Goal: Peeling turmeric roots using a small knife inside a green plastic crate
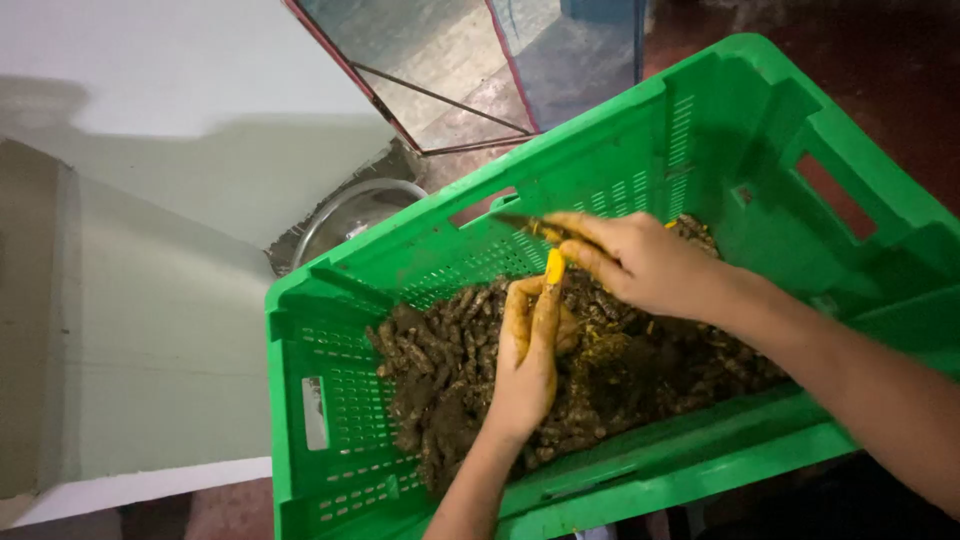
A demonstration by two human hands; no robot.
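**Hands at work over a green crate of muddy roots**

A big green plastic crate with slotted walls sits tilted on the floor, and everything here happens over it. Inside, heaped toward its lower left part, lies a pile of brown, soil-caked roots.

Above the middle of the crate, the left hand comes up from the near wall, its fingers stained yellow and closed around a small peeled piece of root, bright yellow-orange, pinched upright at the fingertips. The right hand reaches in from the crate's right side, fingers curled shut on a thin knife whose blade points left toward the crate's far wall. The knife hand sits just above and beside the yellow piece, nearly touching it. Yellow scrapings lie scattered on the roots right under the hands.

Beyond the crate's far left corner, a round metal bowl shows partly behind the rim. Left of the crate stands a pale, flat surface.
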